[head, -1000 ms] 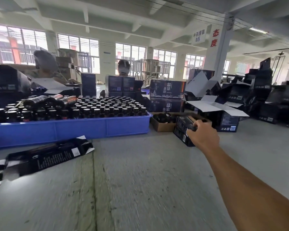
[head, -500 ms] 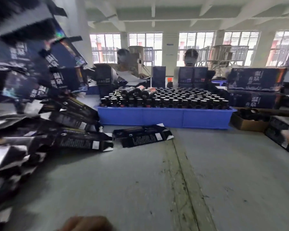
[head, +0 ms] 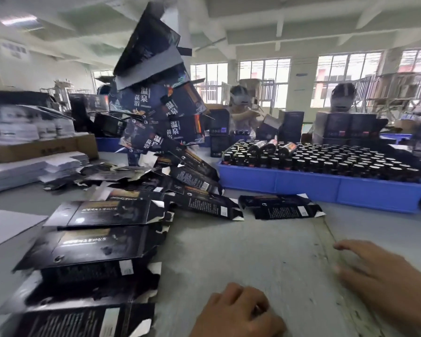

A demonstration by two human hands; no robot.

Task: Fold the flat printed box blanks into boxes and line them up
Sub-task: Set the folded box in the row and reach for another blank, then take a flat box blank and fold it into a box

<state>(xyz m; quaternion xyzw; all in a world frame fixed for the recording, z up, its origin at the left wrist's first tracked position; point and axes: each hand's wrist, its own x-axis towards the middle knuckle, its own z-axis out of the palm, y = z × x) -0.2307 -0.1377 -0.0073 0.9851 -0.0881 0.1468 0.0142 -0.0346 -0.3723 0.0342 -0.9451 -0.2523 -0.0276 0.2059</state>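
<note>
A: Status?

B: Between boxes, I'd say. Both hands are empty over the grey worktop [head: 241, 244] at the bottom of the frame. No blank in hand.

A: Finger state?

B: Left hand [head: 236, 312], lower centre: fingers curled under, knuckles up, gripping nothing that I can see. Right hand [head: 384, 280], lower right: fingers stretched out and relaxed, just above the surface or resting on it, can't tell which.

A: Where are the blanks?

B: A fanned row of flat blanks [head: 100, 237] runs up the left half of the frame, overlapping like shingles, from the bottom left corner toward a leaning pile of printed cartons [head: 156, 105] at upper centre. The nearest blank lies just left of the left hand, not touching. One loose blank [head: 281, 206] lies on its own at centre frame, in front of the blue tray [head: 326, 183] of dark bottles [head: 326, 161], well apart from both hands.

A: Next move?

B: My guess is a pick-up from the near end of the row. The left hand has to open and reach left, then lift one sheet without dragging its neighbours. The overlap makes a double pick likely.
</note>
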